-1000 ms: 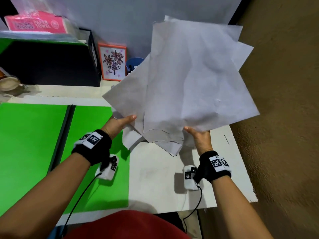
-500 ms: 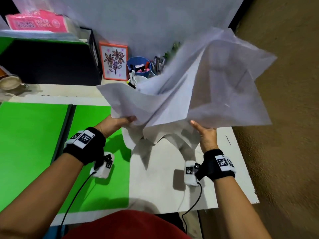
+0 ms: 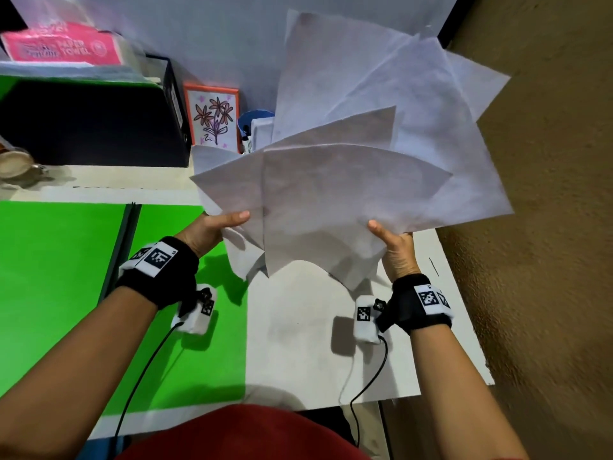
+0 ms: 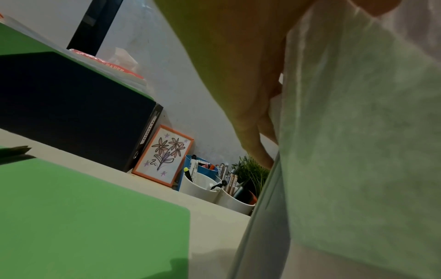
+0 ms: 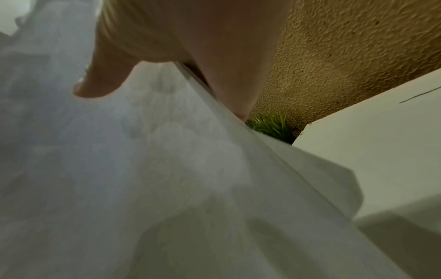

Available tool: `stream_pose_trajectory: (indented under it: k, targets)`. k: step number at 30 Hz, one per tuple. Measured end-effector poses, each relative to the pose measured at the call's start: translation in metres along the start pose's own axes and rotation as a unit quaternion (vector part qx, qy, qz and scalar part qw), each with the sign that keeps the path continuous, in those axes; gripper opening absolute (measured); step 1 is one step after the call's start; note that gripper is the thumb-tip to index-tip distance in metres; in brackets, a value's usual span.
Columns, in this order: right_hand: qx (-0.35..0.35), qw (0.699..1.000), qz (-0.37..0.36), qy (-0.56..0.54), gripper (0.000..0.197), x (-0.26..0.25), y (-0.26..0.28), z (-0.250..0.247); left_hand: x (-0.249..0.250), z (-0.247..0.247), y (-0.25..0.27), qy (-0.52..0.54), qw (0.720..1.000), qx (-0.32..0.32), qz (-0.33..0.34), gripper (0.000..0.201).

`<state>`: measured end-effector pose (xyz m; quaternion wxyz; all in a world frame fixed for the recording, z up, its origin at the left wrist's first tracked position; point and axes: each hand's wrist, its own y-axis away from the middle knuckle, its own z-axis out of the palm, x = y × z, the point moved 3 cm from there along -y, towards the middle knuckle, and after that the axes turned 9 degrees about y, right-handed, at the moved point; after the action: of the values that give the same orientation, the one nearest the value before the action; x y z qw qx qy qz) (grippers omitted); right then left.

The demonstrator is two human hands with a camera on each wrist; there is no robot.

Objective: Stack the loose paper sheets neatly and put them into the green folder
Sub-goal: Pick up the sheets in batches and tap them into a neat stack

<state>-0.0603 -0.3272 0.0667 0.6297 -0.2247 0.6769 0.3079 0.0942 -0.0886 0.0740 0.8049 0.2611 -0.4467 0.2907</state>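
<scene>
Furthest left of the grip, the green folder [image 3: 59, 293] is lying open and flat on the white table [image 3: 298, 343], its right leaf reaching in under the left wrist. Behind it a black binder [image 3: 93, 124] is standing against the wall with a pink paper towel pack [image 3: 63, 44] lying on top, and a framed flower drawing [image 3: 214, 119] is leaning just right of the binder.

The left hand [image 3: 207, 229] is pinching the left edge of the loose paper sheets [image 3: 348, 200], thumb lying across the top face; the left wrist view is showing its fingers [image 4: 253, 143] pressing the underside. The sheets are hanging in the air above the table, clear of the folder, fanning upward and to the right away from both hands, their corners out of line with one another. A few lower corners are drooping between the two hands.

The right hand [image 3: 396, 249] is gripping the sheets' right lower edge, thumb on top and pointing up-left; in the right wrist view the thumb [image 5: 100, 83] is resting on the paper while the other fingers are sitting behind the sheets. Beyond the right hand, a green plant [image 5: 272, 126] is showing past the paper's edge.
</scene>
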Motion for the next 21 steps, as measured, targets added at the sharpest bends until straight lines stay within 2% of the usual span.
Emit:
stream_pose_trajectory:
  k: [2,5,8,10,12,14,17,19,21]
  targets:
    - [-0.015,1.0,0.005,0.006,0.093,-0.003,-0.001,0.001,0.002,-0.001,-0.002,0.011,1.0,0.002,0.016,0.058]
    - [-0.013,0.999,0.017,0.027,0.045,-0.002,-0.008,-0.001,0.005,0.0,-0.005,0.022,0.999,0.015,0.025,0.058]
    - [0.012,0.998,0.019,0.065,0.024,-0.003,-0.014,-0.002,0.007,-0.002,-0.008,0.007,0.999,0.029,0.044,0.055]
    - [0.028,0.995,0.027,0.089,0.01,-0.001,-0.017,-0.005,0.006,-0.009,-0.014,-0.01,0.997,0.057,0.058,0.038]
    - [0.045,0.992,0.035,0.109,0.012,0.003,-0.02,-0.008,0.003,-0.022,-0.019,-0.059,0.99,0.105,0.073,0.015]
    - [0.044,0.99,0.048,0.123,0.007,0.006,-0.02,-0.01,-0.004,-0.034,-0.021,-0.124,0.982,0.123,0.076,0.014]
    - [0.047,0.99,0.06,0.118,0.029,0.01,-0.021,-0.011,-0.02,-0.049,-0.018,-0.183,0.971,0.139,0.059,0.015]
    - [0.043,0.988,0.057,0.136,0.04,0.008,-0.019,-0.011,-0.025,-0.061,-0.014,-0.178,0.964,0.185,0.068,0.013]
    - [0.029,0.986,0.055,0.152,0.04,0.005,-0.017,-0.009,-0.028,-0.067,-0.009,-0.124,0.96,0.237,0.085,0.011]
